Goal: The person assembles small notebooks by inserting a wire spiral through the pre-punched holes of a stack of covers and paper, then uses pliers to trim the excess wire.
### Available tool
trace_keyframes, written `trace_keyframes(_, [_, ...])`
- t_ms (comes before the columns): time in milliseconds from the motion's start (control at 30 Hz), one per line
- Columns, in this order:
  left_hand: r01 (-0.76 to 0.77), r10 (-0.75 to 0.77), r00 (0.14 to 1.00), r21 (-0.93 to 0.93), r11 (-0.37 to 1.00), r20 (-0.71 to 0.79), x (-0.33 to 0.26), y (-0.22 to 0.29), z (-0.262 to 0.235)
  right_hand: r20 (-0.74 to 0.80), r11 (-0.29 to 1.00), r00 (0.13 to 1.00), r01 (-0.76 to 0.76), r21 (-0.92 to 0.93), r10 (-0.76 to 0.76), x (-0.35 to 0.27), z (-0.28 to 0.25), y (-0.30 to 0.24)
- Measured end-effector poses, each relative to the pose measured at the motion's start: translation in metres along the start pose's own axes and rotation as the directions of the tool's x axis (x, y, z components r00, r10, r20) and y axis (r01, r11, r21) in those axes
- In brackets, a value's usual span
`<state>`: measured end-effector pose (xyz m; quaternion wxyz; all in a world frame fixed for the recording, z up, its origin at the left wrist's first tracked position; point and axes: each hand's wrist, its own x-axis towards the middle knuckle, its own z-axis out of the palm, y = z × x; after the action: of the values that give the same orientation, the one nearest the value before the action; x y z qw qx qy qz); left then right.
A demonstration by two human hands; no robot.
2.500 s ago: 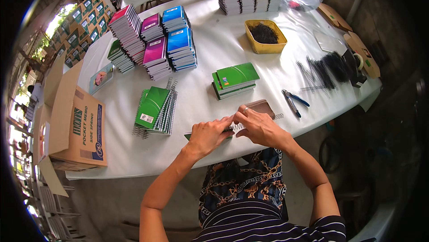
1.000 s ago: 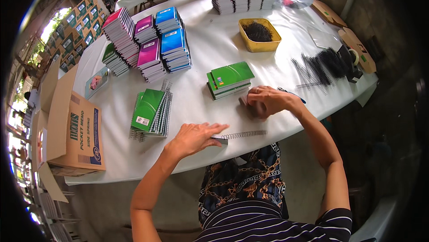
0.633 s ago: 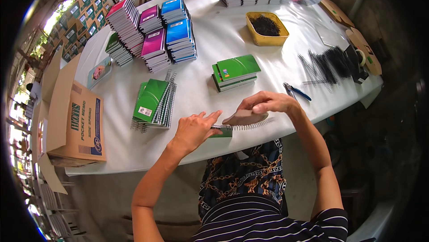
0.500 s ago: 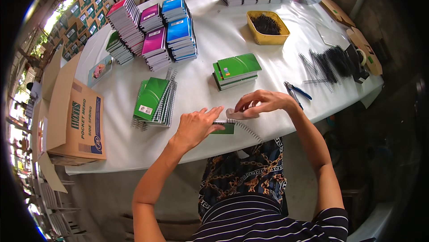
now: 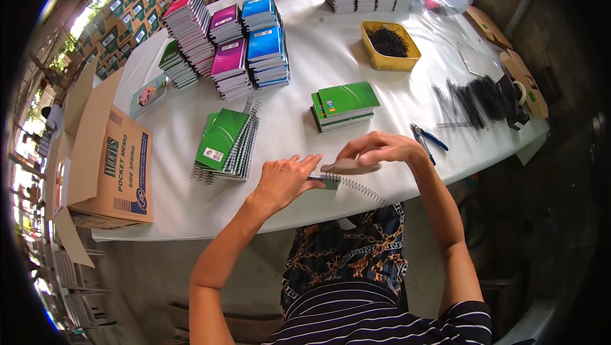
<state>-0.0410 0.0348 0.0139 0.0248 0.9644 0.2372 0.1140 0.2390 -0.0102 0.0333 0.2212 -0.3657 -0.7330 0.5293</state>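
The stacked green notebooks (image 5: 349, 99) look glossy and smooth, the spiral coil (image 5: 358, 188) metal, the carton (image 5: 129, 165) matt cardboard.

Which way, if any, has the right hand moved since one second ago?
Yes: left and a little toward the person, judged against the pliers; a second ago the right hand partly covered them, now they show to its right.

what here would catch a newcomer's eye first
Likely the bright red, purple and blue notebook stacks, back left on the white table, then the yellow tub, right of centre. Up close, the left hand rests on a green notebook and the right hand holds a brownish block.
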Motion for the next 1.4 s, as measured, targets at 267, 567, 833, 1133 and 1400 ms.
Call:
trace_keyframes(267, [0.125, -0.114, 0.957, -0.023, 0.992, 0.268, 0.008, -0.005, -0.014, -0.013, 0.995, 0.998, 0.062, 0.08, -0.061, 0.008, 0.003, 0.003])
trace_keyframes(567, [0.152, -0.152, 0.966, 0.014, 0.988, 0.211, -0.001, -0.011, -0.022, -0.033, 0.99, 0.993, -0.114, -0.081, 0.112, 0.026, 0.011, -0.007])
trace_keyframes(833, [0.165, -0.194, 0.98, -0.369, 0.915, -0.043, -0.01, -0.025, 0.001, -0.13, 0.991, 0.983, -0.121, 0.049, 0.126, 0.031, 0.007, -0.001])
trace_keyframes(1133, [0.217, -0.386, 0.921, -0.774, 0.595, -0.039, -0.018, -0.023, 0.025, -0.037, 0.996, 0.999, 0.015, 0.088, -0.012, 0.028, -0.002, 0.005])
trace_keyframes(1400, [0.269, -0.462, 0.883, -0.899, 0.346, 0.087, -0.018, -0.021, 0.045, -0.078, 0.999, 0.996, 0.033, 0.021, -0.032, 0.03, 0.0, 0.009])
